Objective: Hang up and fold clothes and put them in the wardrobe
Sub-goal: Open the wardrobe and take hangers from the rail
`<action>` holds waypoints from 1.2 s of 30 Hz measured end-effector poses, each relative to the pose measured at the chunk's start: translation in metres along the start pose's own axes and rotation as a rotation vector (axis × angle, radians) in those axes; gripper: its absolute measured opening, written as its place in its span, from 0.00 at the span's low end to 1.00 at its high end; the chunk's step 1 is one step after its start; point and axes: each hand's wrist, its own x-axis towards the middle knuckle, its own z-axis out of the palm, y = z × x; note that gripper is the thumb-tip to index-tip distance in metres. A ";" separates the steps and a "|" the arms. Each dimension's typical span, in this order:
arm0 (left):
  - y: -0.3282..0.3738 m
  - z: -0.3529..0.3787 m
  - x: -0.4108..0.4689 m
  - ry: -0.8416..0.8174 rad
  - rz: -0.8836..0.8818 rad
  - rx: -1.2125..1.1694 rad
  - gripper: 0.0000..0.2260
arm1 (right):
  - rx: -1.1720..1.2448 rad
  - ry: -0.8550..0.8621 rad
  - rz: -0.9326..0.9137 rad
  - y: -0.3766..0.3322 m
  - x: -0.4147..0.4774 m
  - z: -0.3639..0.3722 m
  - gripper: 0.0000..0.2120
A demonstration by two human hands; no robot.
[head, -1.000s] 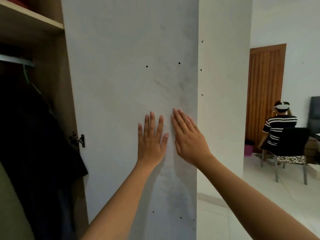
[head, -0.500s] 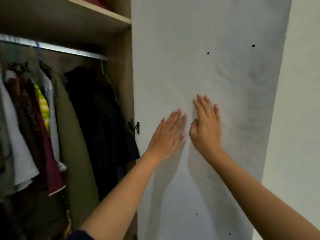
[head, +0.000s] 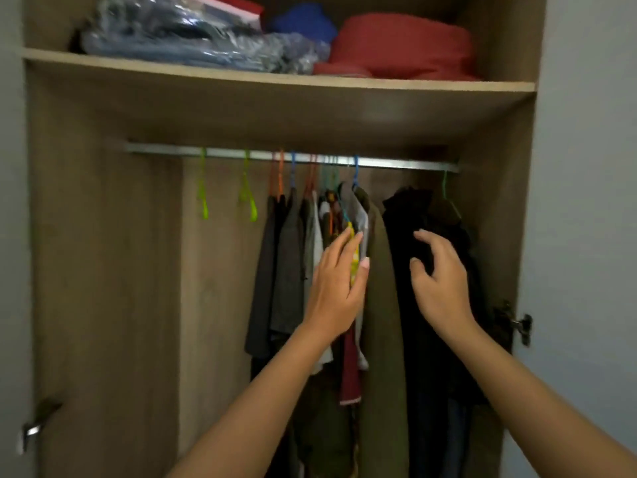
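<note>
Looking into the open wardrobe (head: 103, 270) from the head view, we log both hands raised at the hanging clothes (head: 289, 270), which crowd the middle and right end of the rail (head: 241, 154).

Left hand (head: 336, 288): fingers straight, lying against the packed garments just left of an olive coat (head: 382, 322). It grips nothing.

Right hand (head: 439, 284): fingers loosely curled, thumb apart, in front of a black garment (head: 403, 219) at the rail's right end. We see nothing held and cannot tell whether the fingertips touch the cloth.

Two green hangers (head: 248, 201) hang bare toward the rail's left end. On the shelf (head: 275, 77) above sit bagged clothes (head: 193, 36) at the left, a blue bundle (head: 303, 24) at the back, and a red folded item (head: 403, 46) toward the right end.

Progress, our judgement: much is hung and some is folded away. No garment is in hand and no loose laundry is in view, so we cannot say how much is left. The hands look set to part the clothes and open a gap on the rail.
</note>
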 end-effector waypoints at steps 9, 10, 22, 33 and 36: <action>-0.153 -0.087 0.045 0.631 -0.573 -0.121 0.07 | 0.188 -0.178 -0.105 -0.083 0.084 0.144 0.13; -0.174 -0.089 0.052 0.614 -0.677 -0.167 0.05 | 0.169 -0.212 -0.123 -0.091 0.094 0.159 0.13; -0.279 -0.082 0.118 0.278 -1.123 -1.138 0.16 | -0.204 -0.479 0.061 -0.125 0.163 0.295 0.24; -0.293 -0.078 0.150 0.316 -0.928 -1.329 0.13 | -0.051 -0.337 0.164 -0.118 0.174 0.328 0.17; -0.287 -0.083 0.159 0.328 -0.872 -1.367 0.13 | 0.007 -0.264 0.155 -0.120 0.173 0.321 0.15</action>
